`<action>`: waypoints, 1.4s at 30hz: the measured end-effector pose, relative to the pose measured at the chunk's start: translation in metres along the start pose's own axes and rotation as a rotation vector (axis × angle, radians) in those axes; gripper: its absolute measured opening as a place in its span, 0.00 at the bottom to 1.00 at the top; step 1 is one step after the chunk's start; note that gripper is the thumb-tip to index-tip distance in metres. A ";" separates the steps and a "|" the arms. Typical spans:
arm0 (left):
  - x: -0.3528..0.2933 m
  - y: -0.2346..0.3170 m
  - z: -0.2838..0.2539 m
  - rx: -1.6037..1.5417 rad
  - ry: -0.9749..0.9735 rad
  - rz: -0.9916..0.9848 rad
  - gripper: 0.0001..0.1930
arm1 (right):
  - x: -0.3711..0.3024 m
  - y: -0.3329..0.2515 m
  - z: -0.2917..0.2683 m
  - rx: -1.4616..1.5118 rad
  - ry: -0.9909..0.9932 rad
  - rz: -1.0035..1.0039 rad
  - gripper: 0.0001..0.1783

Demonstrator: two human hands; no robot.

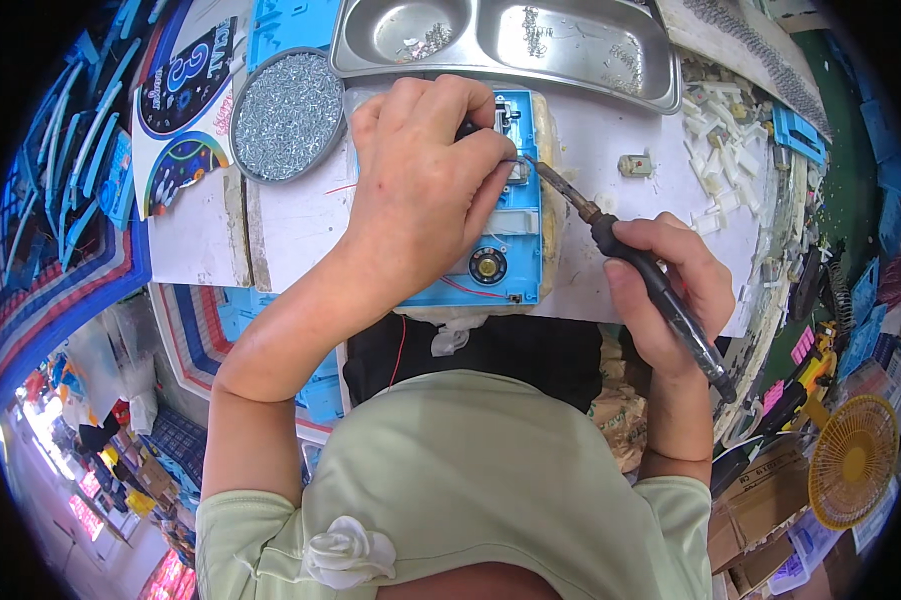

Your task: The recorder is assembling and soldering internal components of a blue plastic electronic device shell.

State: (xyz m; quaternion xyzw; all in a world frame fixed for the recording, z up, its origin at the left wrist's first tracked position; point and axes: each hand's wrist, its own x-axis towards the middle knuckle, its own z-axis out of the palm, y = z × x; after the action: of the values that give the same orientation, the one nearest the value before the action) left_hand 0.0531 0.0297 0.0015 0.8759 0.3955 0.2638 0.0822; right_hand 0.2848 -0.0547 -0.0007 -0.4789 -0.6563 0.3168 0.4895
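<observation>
In my right hand (676, 290) is a soldering iron (661, 285) with a dark handle, its bent tip pointing up and left. The tip meets the fingers of my left hand (421, 185) over a blue plastic housing (528, 260). My left fingers are pinched together there; something dark shows between them, but its kind is hidden. The housing holds a small round speaker (488, 265) with a red wire, a pale crosswise strip (514, 222) and metal parts near its top. My left hand covers much of its left side. Beneath the housing lies a pale, worn pad (551, 215).
A round dish of small metal screws (289, 115) stands at the left. Behind is a divided steel tray (581, 80) with small metal pieces. A small motor (635, 165) and a heap of white plastic parts (723, 150) lie at the right. A yellow fan (853, 460) stands lower right.
</observation>
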 end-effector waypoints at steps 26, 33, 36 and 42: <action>-0.002 -0.005 -0.006 -0.070 0.016 0.073 0.13 | -0.009 -0.004 -0.011 -0.016 0.035 0.001 0.17; -0.012 -0.012 -0.002 -0.153 0.089 0.095 0.16 | -0.013 -0.003 -0.012 0.010 0.078 0.077 0.17; -0.009 -0.011 -0.001 -0.122 0.094 0.103 0.15 | -0.011 -0.004 -0.010 0.018 0.072 0.074 0.17; -0.007 -0.004 0.000 -0.002 0.087 0.093 0.11 | -0.007 -0.004 -0.008 0.010 0.048 0.051 0.16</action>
State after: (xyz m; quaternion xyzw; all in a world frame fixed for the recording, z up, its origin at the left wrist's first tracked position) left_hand 0.0465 0.0274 -0.0028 0.8811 0.3570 0.3056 0.0535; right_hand 0.2914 -0.0632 0.0035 -0.5006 -0.6305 0.3209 0.4990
